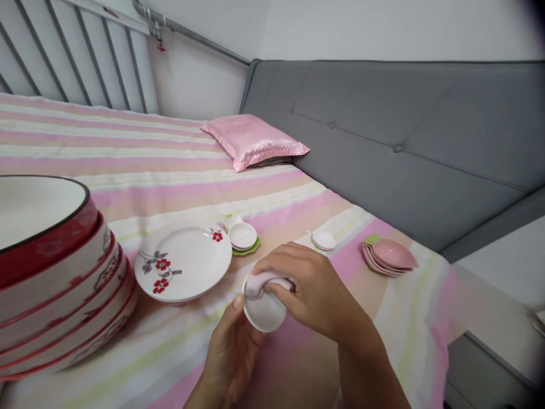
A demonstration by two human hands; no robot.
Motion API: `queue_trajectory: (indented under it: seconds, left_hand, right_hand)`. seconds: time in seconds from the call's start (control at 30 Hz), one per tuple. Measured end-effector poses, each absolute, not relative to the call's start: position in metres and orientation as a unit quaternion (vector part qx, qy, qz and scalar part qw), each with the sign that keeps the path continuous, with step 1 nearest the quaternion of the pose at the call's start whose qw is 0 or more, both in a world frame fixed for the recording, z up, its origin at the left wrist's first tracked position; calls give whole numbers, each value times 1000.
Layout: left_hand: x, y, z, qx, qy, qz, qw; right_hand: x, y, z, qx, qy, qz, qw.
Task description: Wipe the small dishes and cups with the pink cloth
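Observation:
My left hand (230, 355) holds a small white dish (264, 311) from below, thumb on its left rim. My right hand (310, 289) presses a pale pink cloth (259, 282) onto the dish's upper edge, fingers curled over it. Both hands hover above a striped pink bedspread (170, 170). Just behind them lies a white plate with red flowers (183, 260).
A stack of red-rimmed bowls (51, 278) fills the near left. Small white dishes on a green leaf dish (242, 237), another small white dish (324, 240) and a pile of pink leaf dishes (389, 255) lie on the bed. A pink pillow (253, 140) and grey headboard (404, 125) stand behind.

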State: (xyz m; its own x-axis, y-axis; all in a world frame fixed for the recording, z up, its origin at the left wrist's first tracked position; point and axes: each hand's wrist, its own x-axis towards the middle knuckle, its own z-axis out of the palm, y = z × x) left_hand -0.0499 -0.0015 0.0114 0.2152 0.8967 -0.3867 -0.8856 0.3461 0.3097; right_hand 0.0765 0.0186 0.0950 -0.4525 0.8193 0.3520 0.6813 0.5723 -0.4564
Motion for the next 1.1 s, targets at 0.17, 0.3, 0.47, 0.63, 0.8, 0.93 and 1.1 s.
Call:
queue_trajectory:
  seconds: [0.17, 0.3, 0.47, 0.63, 0.8, 0.93, 1.1]
  left_hand:
    - [-50, -2, 16, 5, 260, 558, 788]
    - [-49, -1, 14, 19, 257, 572, 778]
    - [-49, 1, 4, 56, 258, 601, 754]
    - [-50, 0, 1, 110, 251, 609, 744]
    - [-50, -1, 4, 129, 245, 615, 738]
    - [-50, -1, 4, 170, 238, 610, 736]
    - [-49, 0, 2, 236, 217, 575, 752]
  right_hand:
    - [79, 25, 90, -399, -855, 135, 303]
    - [79, 27, 88, -450, -847, 109, 261]
    - [81, 21, 92, -502, -831, 123, 207]
    - [89, 15, 97, -510, -835, 157, 136]
    - [93, 14, 102, -463, -856, 194, 119]
    - [87, 13, 107, -440, -851, 235, 165]
    - [76, 16, 105, -471, -806, 248, 259]
